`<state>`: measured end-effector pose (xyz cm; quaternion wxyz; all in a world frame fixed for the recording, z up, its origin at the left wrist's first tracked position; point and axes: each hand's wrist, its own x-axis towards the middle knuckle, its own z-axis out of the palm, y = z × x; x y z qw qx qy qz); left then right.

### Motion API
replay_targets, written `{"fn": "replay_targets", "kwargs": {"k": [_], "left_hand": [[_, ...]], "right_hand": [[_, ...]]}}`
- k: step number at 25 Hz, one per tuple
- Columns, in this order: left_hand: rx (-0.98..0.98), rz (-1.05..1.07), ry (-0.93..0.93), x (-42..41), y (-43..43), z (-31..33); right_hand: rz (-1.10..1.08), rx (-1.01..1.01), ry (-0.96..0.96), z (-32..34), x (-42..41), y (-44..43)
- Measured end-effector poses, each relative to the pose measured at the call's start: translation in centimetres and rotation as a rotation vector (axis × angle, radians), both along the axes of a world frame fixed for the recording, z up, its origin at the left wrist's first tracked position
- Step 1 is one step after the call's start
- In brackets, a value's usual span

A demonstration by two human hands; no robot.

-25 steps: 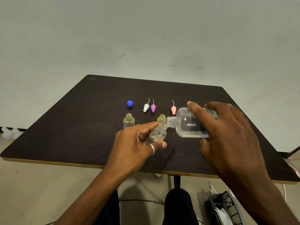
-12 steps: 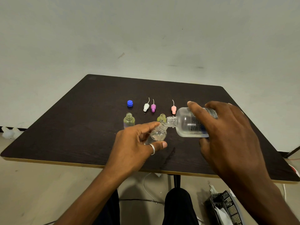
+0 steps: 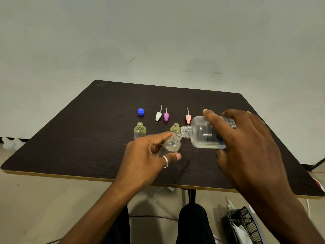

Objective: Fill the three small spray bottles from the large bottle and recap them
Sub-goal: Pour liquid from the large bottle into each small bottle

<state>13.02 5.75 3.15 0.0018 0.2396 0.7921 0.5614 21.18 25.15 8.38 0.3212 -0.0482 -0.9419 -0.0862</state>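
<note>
My right hand (image 3: 246,147) grips the large clear bottle (image 3: 202,132), tipped on its side with its open neck pointing left. My left hand (image 3: 147,155) holds a small clear bottle (image 3: 171,144) tilted, its mouth right under the large bottle's neck. Two more small open bottles stand on the table: a greenish one (image 3: 139,131) to the left and a yellowish one (image 3: 175,128) partly hidden behind the held bottle. Behind them lie a white spray cap (image 3: 158,116), a purple one (image 3: 166,116) and a pink one (image 3: 188,118), each with a thin tube.
A blue screw cap (image 3: 140,111) sits at the back left of the row. The dark wooden table (image 3: 70,138) has a wet streak (image 3: 183,169) near its front edge. A black mesh basket (image 3: 244,224) stands on the floor at the lower right.
The small bottle in my left hand has tilted a little closer to the large bottle's neck. Both hands otherwise stay in place.
</note>
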Motion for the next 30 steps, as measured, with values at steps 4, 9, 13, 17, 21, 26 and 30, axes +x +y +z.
{"fn": "replay_targets", "kwargs": {"k": [4, 9, 13, 17, 21, 26, 30], "left_hand": [[0.001, -0.003, 0.004, 0.03, 0.03, -0.02], [0.018, -0.006, -0.006, 0.1, 0.08, -0.01], [0.044, -0.007, -0.019, 0.13, 0.2, -0.12], [0.049, -0.011, -0.036, 0.07, 0.35, -0.34], [0.069, -0.009, -0.055, 0.13, 0.41, -0.47], [0.099, -0.003, -0.076, 0.35, 0.65, -0.51], [0.111, -0.016, -0.09, 0.51, 0.75, -0.47]], "right_hand": [[0.001, -0.001, 0.0, 0.08, 0.08, -0.04], [-0.001, 0.006, 0.012, 0.2, 0.13, -0.12], [0.003, 0.006, 0.012, 0.21, 0.15, -0.07], [0.004, 0.005, 0.012, 0.2, 0.11, -0.07], [0.001, 0.009, 0.009, 0.2, 0.21, -0.09], [-0.007, 0.005, 0.008, 0.18, 0.26, -0.16], [-0.007, 0.0, 0.007, 0.25, 0.19, -0.16]]}}
